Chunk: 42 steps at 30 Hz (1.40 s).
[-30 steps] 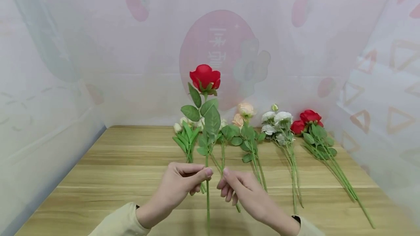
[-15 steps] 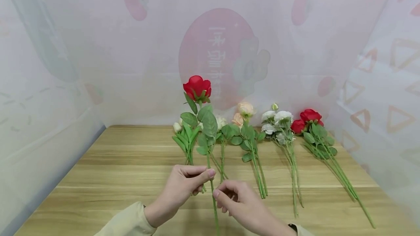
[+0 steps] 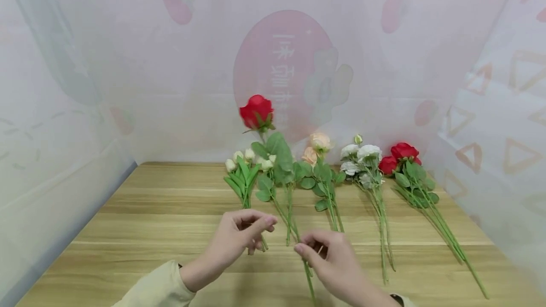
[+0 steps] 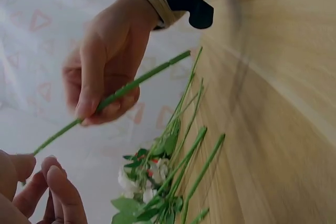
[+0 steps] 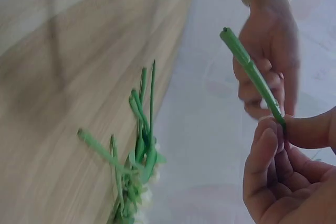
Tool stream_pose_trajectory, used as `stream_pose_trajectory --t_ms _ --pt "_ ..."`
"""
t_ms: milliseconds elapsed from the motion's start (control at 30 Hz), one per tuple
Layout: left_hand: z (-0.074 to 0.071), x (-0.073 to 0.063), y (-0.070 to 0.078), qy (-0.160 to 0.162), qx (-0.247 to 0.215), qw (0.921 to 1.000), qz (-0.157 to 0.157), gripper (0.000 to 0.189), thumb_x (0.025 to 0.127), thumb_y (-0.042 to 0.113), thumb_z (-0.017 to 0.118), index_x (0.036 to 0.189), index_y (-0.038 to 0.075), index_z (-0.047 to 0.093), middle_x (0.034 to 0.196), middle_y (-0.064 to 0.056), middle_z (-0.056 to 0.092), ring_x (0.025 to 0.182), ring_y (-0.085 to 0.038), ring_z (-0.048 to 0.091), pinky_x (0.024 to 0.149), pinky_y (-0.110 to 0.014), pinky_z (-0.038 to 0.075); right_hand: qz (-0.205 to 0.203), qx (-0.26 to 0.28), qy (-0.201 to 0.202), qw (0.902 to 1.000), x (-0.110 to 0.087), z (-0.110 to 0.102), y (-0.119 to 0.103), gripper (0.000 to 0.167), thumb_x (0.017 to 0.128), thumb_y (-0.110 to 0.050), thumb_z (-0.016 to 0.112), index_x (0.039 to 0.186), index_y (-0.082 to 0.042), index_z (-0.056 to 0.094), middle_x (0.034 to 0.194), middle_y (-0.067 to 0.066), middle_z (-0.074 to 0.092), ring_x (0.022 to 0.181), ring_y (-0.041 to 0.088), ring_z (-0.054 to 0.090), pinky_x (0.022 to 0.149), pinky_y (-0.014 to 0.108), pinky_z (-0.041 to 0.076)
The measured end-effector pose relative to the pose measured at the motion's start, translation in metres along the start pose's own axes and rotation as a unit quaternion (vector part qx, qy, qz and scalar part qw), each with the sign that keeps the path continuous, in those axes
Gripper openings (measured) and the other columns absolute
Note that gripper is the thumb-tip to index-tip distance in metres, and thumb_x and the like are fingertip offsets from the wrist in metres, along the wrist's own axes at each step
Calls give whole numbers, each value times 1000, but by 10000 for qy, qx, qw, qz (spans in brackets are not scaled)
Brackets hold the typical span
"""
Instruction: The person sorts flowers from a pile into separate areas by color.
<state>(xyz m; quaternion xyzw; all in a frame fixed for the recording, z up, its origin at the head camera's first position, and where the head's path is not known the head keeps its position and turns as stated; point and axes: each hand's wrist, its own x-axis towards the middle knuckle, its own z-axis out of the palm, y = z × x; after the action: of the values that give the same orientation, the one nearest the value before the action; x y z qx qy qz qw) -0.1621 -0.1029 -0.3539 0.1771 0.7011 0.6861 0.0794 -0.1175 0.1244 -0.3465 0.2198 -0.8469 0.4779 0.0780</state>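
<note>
A red rose on a long green stem leans up and left above the table. My right hand pinches its stem between thumb and fingertips, plainest in the right wrist view, where the cut end sticks out past the right hand. Just left of the stem, my left hand has thumb and fingertips parted, holding nothing. In the left wrist view the stem runs from the right hand down past the left hand's parted fingers.
On the wooden table lie white tulips, peach flowers, white flowers and more red roses, stems toward me. A printed cloth hangs behind.
The left hand has let go of the rose stem. The right hand, at first beside it, now pinches it; the stem's lower end has swung right and the bloom sits lower and further left.
</note>
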Motion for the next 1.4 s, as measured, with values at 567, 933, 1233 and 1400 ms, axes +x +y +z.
stream_pose_trajectory --t_ms 567,933,1233,1400 --pt "-61 -6 -14 854 390 9918 -868 31 102 28 56 115 3 68 101 -16 66 64 -19 59 54 -27 49 905 -1432 1225 9779 3 -114 56 13 94 -12 68 95 0 71 68 2 62 57 14 58 48 28 49" --pt "-67 -9 -11 850 419 9910 -947 29 101 26 57 117 4 68 99 -13 67 64 -19 59 54 -27 49 1351 -2365 1076 9562 1 -202 132 25 100 -11 58 91 10 68 65 5 61 53 15 54 47 29 44" --pt "-70 -9 -10 668 528 9923 -902 33 101 28 57 119 1 66 100 -15 66 66 -18 60 55 -27 50 1297 -3081 181 9423 -3 -241 179 34 94 -1 58 61 -7 56 49 -4 37 43 10 30 45 28 30" --pt "-73 -11 -12 364 498 9924 -1066 40 102 32 56 124 0 62 106 -18 64 70 -19 60 58 -28 50 1340 -3300 -152 9343 -9 -249 191 45 92 0 59 56 -16 36 49 -7 27 43 9 26 47 28 28"
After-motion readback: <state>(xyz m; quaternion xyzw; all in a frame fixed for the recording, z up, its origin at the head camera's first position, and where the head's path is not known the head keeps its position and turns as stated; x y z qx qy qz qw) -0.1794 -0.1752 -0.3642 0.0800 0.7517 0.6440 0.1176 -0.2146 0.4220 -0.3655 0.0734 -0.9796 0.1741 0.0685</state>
